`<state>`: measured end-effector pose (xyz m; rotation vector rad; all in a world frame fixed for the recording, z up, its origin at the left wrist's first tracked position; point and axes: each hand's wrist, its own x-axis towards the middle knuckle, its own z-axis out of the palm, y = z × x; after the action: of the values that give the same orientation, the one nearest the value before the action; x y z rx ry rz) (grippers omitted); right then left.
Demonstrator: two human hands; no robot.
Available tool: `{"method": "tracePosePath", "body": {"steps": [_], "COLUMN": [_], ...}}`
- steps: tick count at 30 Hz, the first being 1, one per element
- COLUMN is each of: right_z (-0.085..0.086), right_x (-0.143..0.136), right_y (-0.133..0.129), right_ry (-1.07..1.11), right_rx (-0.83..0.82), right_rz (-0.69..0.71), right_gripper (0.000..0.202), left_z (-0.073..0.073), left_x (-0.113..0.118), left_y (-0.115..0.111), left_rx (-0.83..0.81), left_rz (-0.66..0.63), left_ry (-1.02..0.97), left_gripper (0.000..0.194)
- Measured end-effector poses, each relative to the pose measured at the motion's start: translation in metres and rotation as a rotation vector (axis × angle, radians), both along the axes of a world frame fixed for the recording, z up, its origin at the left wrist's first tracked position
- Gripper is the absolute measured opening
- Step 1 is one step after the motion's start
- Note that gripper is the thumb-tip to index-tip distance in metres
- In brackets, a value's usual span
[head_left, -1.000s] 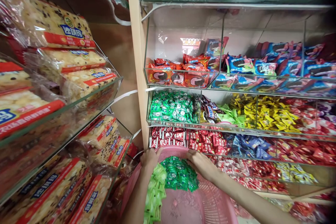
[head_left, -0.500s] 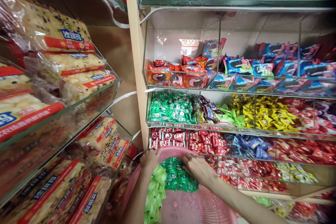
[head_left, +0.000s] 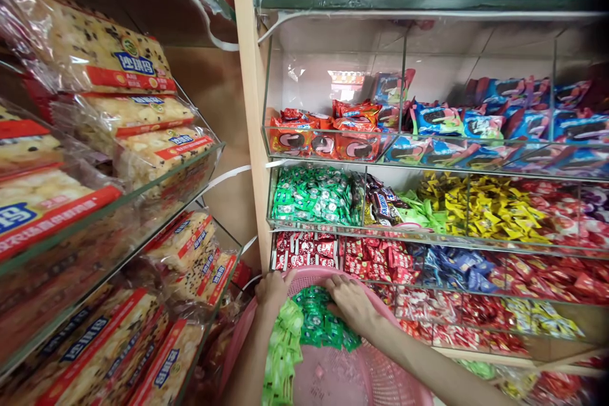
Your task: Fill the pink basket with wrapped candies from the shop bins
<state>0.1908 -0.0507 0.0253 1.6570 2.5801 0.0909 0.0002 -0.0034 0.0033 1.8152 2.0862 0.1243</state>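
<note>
My left hand (head_left: pixel 273 292) is closed over the far left rim of a pink plastic basket (head_left: pixel 390 365), its thumb along the edge. Inside the basket, my right hand (head_left: pixel 351 306) has its fingers curled down onto a heap of dark green wrapped candies (head_left: pixel 316 327). How many of them it grips is hidden under the hand. Light green wrapped packets (head_left: pixel 281 355) lie along the basket's left side, partly behind my left forearm. The pink basket floor shows below the green heap.
Ahead, a clear bin of green wrapped candies (head_left: pixel 311 196) sits beside yellow wrapped candies (head_left: pixel 499 206). Red-and-white packets (head_left: pixel 304 250) fill the bin just beyond the basket. Packaged pastries (head_left: pixel 143 70) crowd glass-fronted shelves on the left. A wooden post (head_left: pixel 252 108) separates both shelf units.
My right hand has shifted slightly up and left over the dark green candies. My left hand stays on the rim. The whole view has drifted a little.
</note>
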Motion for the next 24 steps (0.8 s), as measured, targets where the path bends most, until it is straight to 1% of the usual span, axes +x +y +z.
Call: {"method": "tracePosePath", "body": {"steps": [4,8,12,15,17,20,24], "right_z": [0.001,-0.006,-0.019,-0.021,-0.02,-0.02,-0.032], "right_x": [-0.002,-0.003,0.001,0.001,-0.001,-0.003,0.002], "right_y": [-0.001,-0.004,-0.006,-0.007,-0.007,-0.009,-0.009], "right_ry": [0.024,0.073,0.12,0.117,0.105,0.096,0.118], "right_rx": [-0.014,0.049,0.087,0.061,0.056,0.094,0.144], "right_rz": [0.018,0.075,0.108,0.115,0.112,0.106,0.089], "right_gripper": [0.034,0.035,0.022,0.015,0.015,0.017,0.021], "left_z": [0.0,0.0,0.0,0.0,0.001,0.002,0.002], "left_x": [0.0,0.0,0.0,-0.001,-0.001,0.0,0.001], "left_y": [0.0,0.0,0.0,0.0,-0.001,-0.001,0.0], "left_rx": [-0.002,0.005,0.01,0.003,-0.002,-0.012,-0.014], "left_rz": [-0.002,0.001,-0.005,-0.006,-0.004,-0.002,-0.002], "left_ry": [0.004,0.013,0.016,0.016,0.016,0.019,0.025], "left_gripper": [0.073,0.074,0.074,0.074,0.075,0.074,0.074]}}
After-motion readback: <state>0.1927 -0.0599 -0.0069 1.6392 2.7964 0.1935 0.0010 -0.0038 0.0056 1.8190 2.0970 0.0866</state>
